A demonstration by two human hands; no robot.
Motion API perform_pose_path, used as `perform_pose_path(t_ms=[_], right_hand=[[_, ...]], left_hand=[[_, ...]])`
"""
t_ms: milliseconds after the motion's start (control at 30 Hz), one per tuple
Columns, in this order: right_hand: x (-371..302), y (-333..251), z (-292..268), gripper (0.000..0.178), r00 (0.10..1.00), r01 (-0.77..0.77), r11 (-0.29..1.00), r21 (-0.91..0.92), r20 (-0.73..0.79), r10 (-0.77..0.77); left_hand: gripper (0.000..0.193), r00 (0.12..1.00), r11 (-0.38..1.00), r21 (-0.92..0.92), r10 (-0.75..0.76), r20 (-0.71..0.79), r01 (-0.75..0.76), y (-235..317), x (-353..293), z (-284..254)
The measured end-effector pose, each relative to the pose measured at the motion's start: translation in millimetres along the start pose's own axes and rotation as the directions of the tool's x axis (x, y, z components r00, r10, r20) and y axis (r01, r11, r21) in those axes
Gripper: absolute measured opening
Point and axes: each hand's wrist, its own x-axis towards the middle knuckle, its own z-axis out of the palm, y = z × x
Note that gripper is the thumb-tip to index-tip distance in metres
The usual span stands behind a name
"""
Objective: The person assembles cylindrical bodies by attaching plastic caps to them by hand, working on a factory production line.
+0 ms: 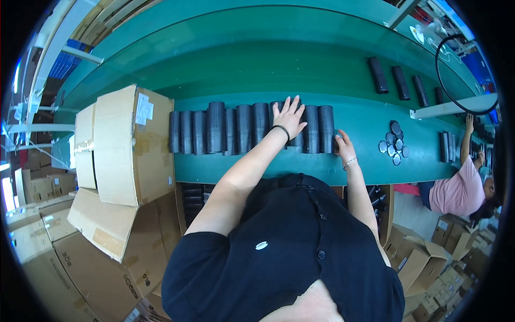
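A row of black cylindrical tubes [244, 130] lies side by side on the green work surface [257, 167] in front of me. Some tubes reach further back than others. My left hand [290, 119] rests over the right part of the row with its fingers spread, hiding parts of the tubes under it. Beside the row's right end, my right hand [345, 147] has its fingers apart near the last tube [326, 129]; whether it touches that tube I cannot tell. To the right lies a small cluster of round dark discs [395, 142] with pale rims.
An open cardboard box [153, 145] bounds the row on the left. Several more black tubes [401, 82] are spaced along the green belt behind, at the right. A metal bracket [453, 105] juts over the far right. Another person [456, 188] works there. Cartons [418, 257] stand below.
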Motion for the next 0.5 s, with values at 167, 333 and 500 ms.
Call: perform_pose_path(t_ms=[167,333,500], right_hand=[[-1,3,17,0.049,0.994,0.105,0.994,0.033,0.0,-0.105],[-5,8,17,0.055,0.994,0.103,0.994,0.038,-0.049,-0.101],[-21,28,14,0.062,0.993,0.106,0.992,0.065,-0.063,-0.101]], left_hand=[[0.059,0.996,0.997,-0.039,0.057,-0.063,-0.059,3,-20,1],[0.059,0.977,0.989,-0.059,0.123,-0.174,-0.135,18,-23,-9],[0.055,0.944,0.936,-0.184,0.267,-0.192,-0.302,40,-48,-6]])
